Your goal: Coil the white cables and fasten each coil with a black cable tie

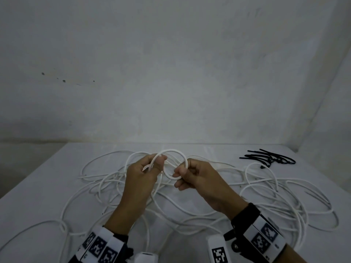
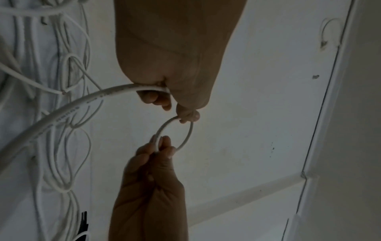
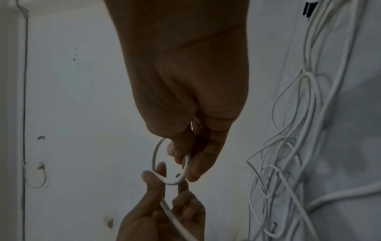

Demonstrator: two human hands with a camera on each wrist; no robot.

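A small loop of white cable (image 1: 176, 151) is held up over the table between both hands. My left hand (image 1: 156, 162) pinches the loop's left side between thumb and fingers, and the cable's long tail (image 2: 62, 112) runs from that grip down to the table. My right hand (image 1: 180, 172) pinches the loop's right side, its other fingers curled. In the right wrist view the loop (image 3: 153, 156) hangs between both sets of fingertips. A bundle of black cable ties (image 1: 269, 157) lies at the far right of the table, untouched.
Several loose white cables (image 1: 266, 196) sprawl tangled over the white table (image 1: 47, 177), under and around both hands. A plain wall stands right behind the table's far edge. Marker bands sit on both wrists.
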